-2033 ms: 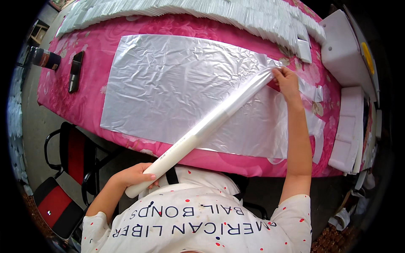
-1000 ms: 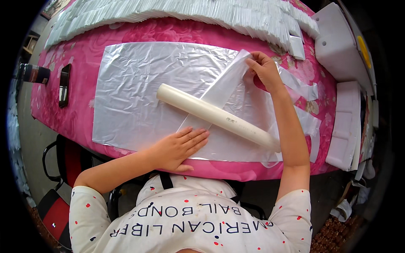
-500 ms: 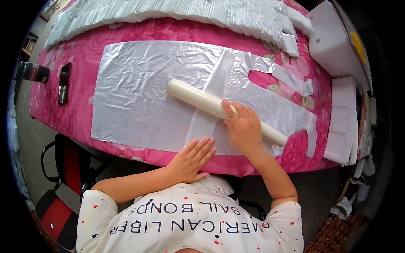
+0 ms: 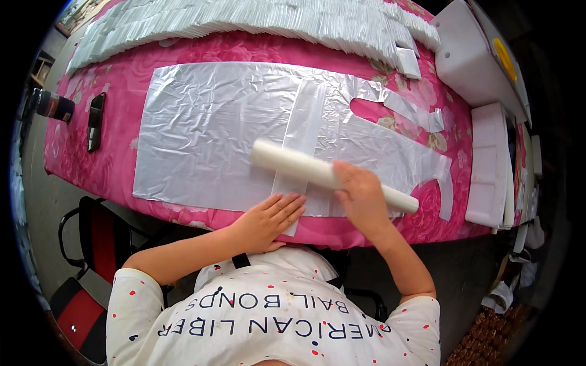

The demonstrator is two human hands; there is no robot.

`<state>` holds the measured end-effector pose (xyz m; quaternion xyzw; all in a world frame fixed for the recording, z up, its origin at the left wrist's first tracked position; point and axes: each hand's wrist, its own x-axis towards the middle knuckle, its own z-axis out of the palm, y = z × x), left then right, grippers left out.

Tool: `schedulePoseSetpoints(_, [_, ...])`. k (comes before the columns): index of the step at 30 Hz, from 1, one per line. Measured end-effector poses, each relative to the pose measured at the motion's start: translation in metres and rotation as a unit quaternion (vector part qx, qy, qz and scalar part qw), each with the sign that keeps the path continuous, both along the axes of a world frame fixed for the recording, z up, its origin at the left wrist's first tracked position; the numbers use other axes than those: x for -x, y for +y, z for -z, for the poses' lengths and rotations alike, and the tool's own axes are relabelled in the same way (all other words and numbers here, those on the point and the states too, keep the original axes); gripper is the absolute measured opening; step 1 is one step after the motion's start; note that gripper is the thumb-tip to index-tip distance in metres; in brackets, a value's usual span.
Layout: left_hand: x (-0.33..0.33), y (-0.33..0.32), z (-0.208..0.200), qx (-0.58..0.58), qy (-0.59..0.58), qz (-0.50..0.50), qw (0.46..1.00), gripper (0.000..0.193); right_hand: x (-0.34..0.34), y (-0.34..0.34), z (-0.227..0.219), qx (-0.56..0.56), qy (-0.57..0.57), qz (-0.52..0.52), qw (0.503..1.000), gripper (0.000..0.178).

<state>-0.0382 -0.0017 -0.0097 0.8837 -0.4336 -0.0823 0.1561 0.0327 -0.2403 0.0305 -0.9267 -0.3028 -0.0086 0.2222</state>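
A large, thin, silvery-white plastic sheet (image 4: pixel 201 134) lies wrinkled across the table, its right end cut into loops and curved openings. Across its middle runs a folded translucent plastic strip (image 4: pixel 300 116), whose near end hangs toward the table's front edge. My left hand (image 4: pixel 273 215) rests flat, fingers stretched out, on the near part of this strip. An off-white tube (image 4: pixel 299 168), slightly blurred by motion, slants over strip and sheet. My right hand (image 4: pixel 360 194) grips it right of its middle; the fingers' far side is partly hidden.
A pink flowered tablecloth (image 4: pixel 204 47) covers the table. Long rows of folded white packets (image 4: pixel 238 21) line the far side. A phone (image 4: pixel 94 123) and a dark jar (image 4: pixel 58 107) are at left. White foam boxes (image 4: pixel 461 58) stand at right; a black-and-red chair (image 4: pixel 105 232) is at lower left.
The strip has swung from a steeper slant to lie straighter across the sheet, its far end further left. My right hand and the tube have shifted slightly right and nearer.
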Motion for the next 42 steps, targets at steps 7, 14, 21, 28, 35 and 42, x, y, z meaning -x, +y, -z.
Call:
schedulePoseSetpoints(7, [0.029, -0.015, 0.009, -0.044, -0.087, -0.026, 0.995, 0.049, -0.003, 0.037, 0.002, -0.049, 0.007, -0.064, 0.997, 0.052])
schedulePoseSetpoints(14, [0.011, -0.003, -0.002, 0.001, -0.015, 0.042, 0.999, 0.057, -0.1, 0.047, 0.022, -0.035, -0.072, -0.012, 0.997, 0.051])
schedulePoseSetpoints(21, [-0.004, 0.023, -0.001, 0.073, -0.024, 0.122, 0.99, 0.056, -0.107, 0.054, 0.006, -0.045, -0.106, -0.019, 0.993, 0.052])
schedulePoseSetpoints(28, [-0.006, 0.029, 0.006, 0.26, 0.032, 0.108, 0.959, 0.037, -0.013, 0.045, 0.014, -0.037, 0.104, -0.225, 0.968, 0.058])
schedulePoseSetpoints(35, [-0.02, 0.029, -0.014, 0.245, 0.001, 0.047, 0.968, 0.051, 0.018, 0.045, 0.035, -0.049, 0.016, -0.118, 0.992, 0.049])
schedulePoseSetpoints(42, [-0.036, 0.019, -0.009, 0.154, 0.009, -0.078, 0.985, 0.061, 0.012, 0.037, 0.032, -0.093, -0.005, -0.097, 0.991, 0.034])
